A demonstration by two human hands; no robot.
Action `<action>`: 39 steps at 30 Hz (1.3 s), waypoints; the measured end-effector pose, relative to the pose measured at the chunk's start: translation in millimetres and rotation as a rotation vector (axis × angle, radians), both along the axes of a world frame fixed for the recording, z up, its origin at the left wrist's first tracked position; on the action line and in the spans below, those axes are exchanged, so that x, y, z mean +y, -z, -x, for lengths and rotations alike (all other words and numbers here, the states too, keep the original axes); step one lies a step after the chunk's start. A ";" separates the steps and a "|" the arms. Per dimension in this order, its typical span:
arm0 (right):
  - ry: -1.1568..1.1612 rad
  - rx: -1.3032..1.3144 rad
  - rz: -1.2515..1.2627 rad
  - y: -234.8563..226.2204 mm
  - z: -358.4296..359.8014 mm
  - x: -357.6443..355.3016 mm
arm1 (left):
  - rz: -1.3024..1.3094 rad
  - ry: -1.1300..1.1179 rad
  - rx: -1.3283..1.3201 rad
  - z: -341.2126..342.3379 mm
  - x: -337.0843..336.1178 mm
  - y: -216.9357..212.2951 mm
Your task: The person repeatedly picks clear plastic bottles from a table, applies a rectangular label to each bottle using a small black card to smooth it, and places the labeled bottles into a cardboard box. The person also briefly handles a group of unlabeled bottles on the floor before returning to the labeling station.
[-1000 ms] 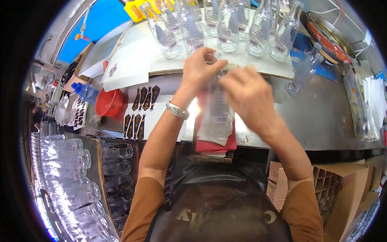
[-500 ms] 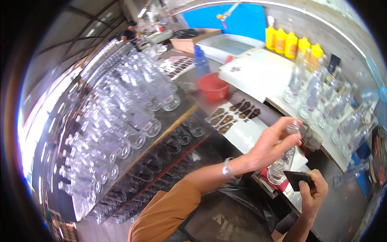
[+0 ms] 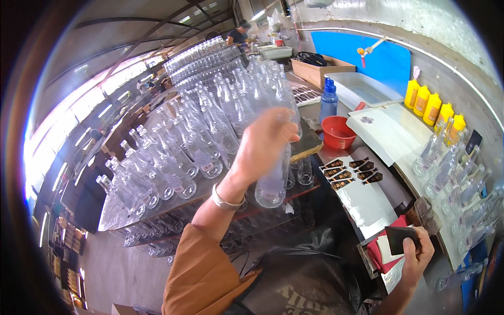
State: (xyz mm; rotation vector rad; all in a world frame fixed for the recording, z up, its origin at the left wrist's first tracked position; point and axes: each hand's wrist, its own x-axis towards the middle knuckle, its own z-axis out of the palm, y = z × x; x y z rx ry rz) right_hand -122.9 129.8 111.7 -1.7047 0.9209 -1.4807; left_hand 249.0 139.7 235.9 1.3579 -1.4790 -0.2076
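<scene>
In front of the rack edge, my left hand (image 3: pixel 265 139) is closed around the upper part of a clear glass bottle (image 3: pixel 272 185), whose base points down toward me. Motion blurs the fingers and the bottle's neck. At the right, my right hand (image 3: pixel 419 253) grips a thin black flat piece, like a squeegee blade (image 3: pixel 403 239), between thumb and fingers. Beneath that blade lies a red cloth (image 3: pixel 376 251) with a white pad (image 3: pixel 387 251) on a small stand. Several black-and-gold labels (image 3: pixel 341 176) rest on the white board between my hands.
Rows of clear bottles (image 3: pixel 173 163) crowd the rack at left, with another tier below. A red bowl (image 3: pixel 337 132), blue bottle (image 3: pixel 328 100) and water tray (image 3: pixel 362 86) stand farther back. Yellow bottles (image 3: pixel 431 107) and glass bottles (image 3: pixel 446 184) line the right. A co-worker (image 3: pixel 239 34) is far off.
My left hand has carried the bottle left, from above the red cloth to the rack. My right hand stays near the cloth with the black blade. The view has swung left.
</scene>
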 end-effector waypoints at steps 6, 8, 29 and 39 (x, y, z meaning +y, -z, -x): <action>0.023 -0.107 -0.114 10.9 7.0 -5.6 | 0.197 0.122 0.121 -15.0 -68.0 2.5; 0.029 -0.106 -0.166 18.0 16.5 -8.9 | 0.230 0.196 0.180 4.2 -98.7 0.3; 0.669 -0.221 -0.677 79.3 81.7 64.0 | 0.311 0.515 0.121 269.6 -550.9 82.4; 1.166 -0.391 -0.609 99.8 131.4 158.9 | 0.231 0.622 -0.164 284.9 -804.3 147.2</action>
